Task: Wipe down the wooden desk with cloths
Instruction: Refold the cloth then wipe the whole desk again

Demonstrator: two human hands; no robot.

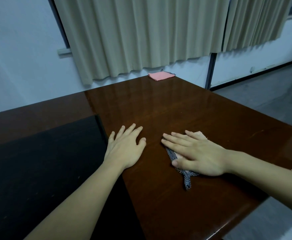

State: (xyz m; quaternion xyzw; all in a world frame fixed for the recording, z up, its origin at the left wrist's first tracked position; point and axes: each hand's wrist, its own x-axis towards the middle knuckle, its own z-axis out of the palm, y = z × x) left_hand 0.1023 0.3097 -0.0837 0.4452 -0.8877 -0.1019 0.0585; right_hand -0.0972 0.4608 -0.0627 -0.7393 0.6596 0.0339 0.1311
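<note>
**Two flat hands on the tabletop, one pressing a cloth**

The right hand [200,153] lies palm down on a checked cloth [186,177], its fingers straight and spread, pointing left and away; the grip is fully open, pressing the cloth flat against the wood rather than curling round it; a dark checked tail of the cloth sticks out toward the near edge below the thumb, and a pale pinkish corner shows beyond the fingertips; the cloth sits on the right half of the tabletop [176,104], a glossy brown wooden surface

The left hand [126,146] rests palm down on bare wood just left of the cloth, apart from it; its fingers are relaxed and slightly fanned, the grip open and holding nothing; it lies beside the edge of a dark glass-like panel [43,161] that covers the left part of the tabletop

A folded pink cloth [161,76] lies at the far corner, well apart from both hands; beige curtains [141,37] hang behind it against a pale wall; grey floor shows to the right
</note>
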